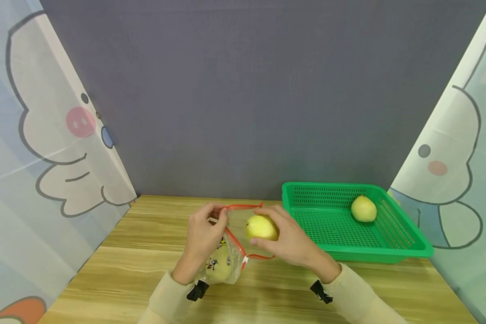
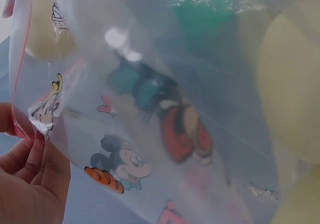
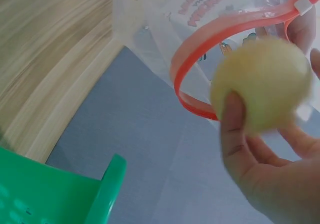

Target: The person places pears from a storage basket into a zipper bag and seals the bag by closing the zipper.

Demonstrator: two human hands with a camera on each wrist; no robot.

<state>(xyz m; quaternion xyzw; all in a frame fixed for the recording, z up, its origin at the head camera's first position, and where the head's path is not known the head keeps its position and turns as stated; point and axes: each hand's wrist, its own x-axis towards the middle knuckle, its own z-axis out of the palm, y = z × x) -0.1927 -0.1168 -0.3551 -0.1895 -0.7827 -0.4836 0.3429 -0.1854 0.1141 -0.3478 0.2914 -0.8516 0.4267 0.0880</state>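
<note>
My left hand [image 1: 204, 231] pinches the red zip rim of a clear plastic zip bag [image 1: 236, 267] printed with cartoon figures. The bag's mouth gapes toward the right, and a white slider [image 1: 245, 259] sits on its zip. Inside it, pale yellow pears [image 2: 295, 83] show large in the left wrist view. Another yellow pear [image 1: 261, 228] is in my right hand [image 1: 289, 238], thumb on one side and fingers on the other. That pear is right at the open mouth, overlapping the red zip strip [image 3: 200, 43] in the right wrist view.
A green perforated plastic basket [image 1: 348, 255] stands on the wooden table [image 1: 117, 270] to the right, with one pear [image 1: 363, 209] in its far right part. A grey panel [image 1: 243, 99] rises behind the table, and cartoon-printed curtains [image 1: 44, 180] hang at both sides.
</note>
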